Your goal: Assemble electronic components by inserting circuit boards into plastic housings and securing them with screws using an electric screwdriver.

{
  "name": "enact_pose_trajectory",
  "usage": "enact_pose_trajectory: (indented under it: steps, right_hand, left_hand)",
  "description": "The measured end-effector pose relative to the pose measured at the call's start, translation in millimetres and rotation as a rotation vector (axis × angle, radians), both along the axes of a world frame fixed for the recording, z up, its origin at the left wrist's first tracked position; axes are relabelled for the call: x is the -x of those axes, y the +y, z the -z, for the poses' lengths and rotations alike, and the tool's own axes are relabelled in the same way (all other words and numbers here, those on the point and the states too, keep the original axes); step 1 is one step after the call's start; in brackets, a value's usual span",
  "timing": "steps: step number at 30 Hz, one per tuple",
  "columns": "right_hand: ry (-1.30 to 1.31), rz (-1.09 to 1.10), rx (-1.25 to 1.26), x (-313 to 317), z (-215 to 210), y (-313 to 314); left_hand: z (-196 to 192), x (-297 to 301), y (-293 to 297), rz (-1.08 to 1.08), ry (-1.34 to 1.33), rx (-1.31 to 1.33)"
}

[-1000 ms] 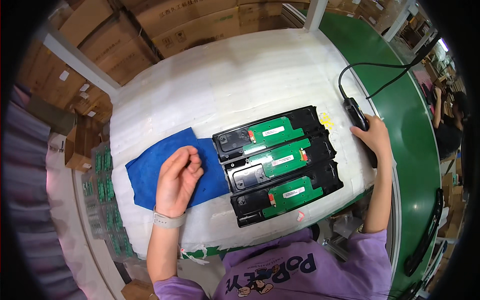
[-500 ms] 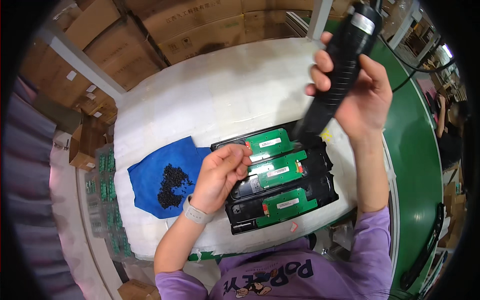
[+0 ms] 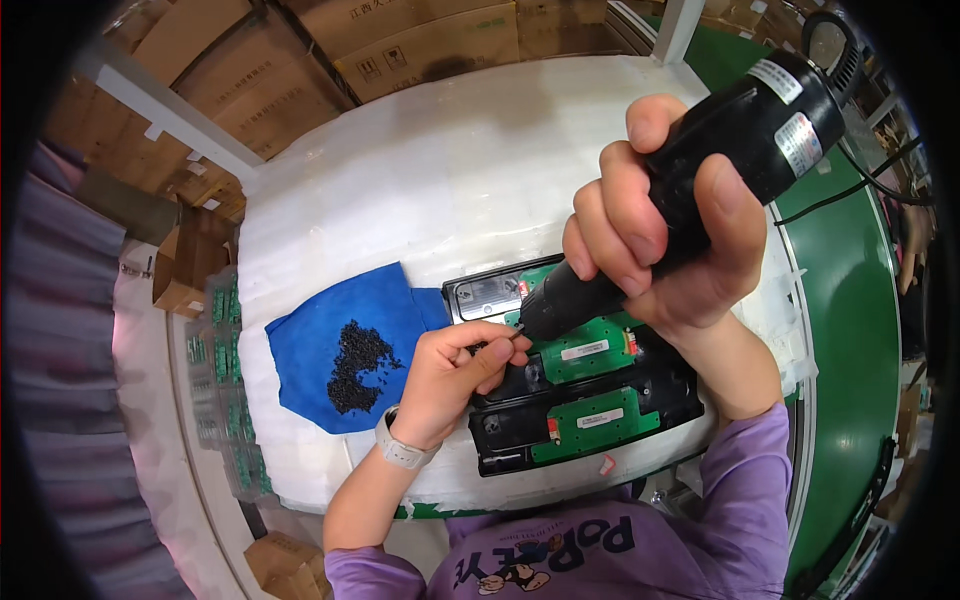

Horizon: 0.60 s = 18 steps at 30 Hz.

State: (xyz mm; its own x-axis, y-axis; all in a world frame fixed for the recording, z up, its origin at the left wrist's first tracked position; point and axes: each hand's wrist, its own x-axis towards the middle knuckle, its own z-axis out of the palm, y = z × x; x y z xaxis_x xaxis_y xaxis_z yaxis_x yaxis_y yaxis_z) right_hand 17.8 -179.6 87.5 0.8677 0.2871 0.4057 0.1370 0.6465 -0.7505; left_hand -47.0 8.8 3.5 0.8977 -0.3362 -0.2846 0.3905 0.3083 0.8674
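My right hand [image 3: 680, 225] is wrapped round a black electric screwdriver [image 3: 745, 130], tilted with its nose down to the left. Its tip meets the fingertips of my left hand [image 3: 445, 375], which are pinched together at the bit; whatever small thing they hold is hidden. Below both hands lie several black plastic housings [image 3: 505, 440] side by side, with green circuit boards [image 3: 590, 420] set in them. The far board is partly covered by the screwdriver. Left of my left hand, a heap of tiny black screws [image 3: 358, 370] rests on a blue cloth [image 3: 305, 325].
The white-covered table [image 3: 400, 160] carries all this. Cardboard boxes [image 3: 430, 45] are stacked behind it, and trays of green boards [image 3: 225, 380] stand along its left side. A black cable [image 3: 845, 165] trails off right from the screwdriver. Green floor [image 3: 845, 400] lies to the right.
The screwdriver has come down from its raised position, its tip now at my left fingertips. My left hand stays pinched over the housings. The whole view has shifted slightly.
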Motion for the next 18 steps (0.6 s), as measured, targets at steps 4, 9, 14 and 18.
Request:
enact_pose_trajectory:
  steps: [4,9,14,18]
  right_hand:
    - [0.013,-0.019,-0.013,-0.3,4.9,1.6]
    - [0.090,0.088,0.093,6.2,0.4,8.3]
    - [0.169,0.078,-0.091,-1.9,2.3,8.7]
    - [-0.053,0.059,0.167,-15.9,13.3,1.8]
  left_hand:
    - [0.5,-1.4,0.6,-0.008,-0.022,-0.081]
    - [4.1,2.5,2.5,-0.006,-0.096,-0.131]
    - [-1.4,5.6,1.7,-0.050,-0.019,0.031]
    - [-0.6,-4.2,4.5,-0.251,-0.086,0.066]
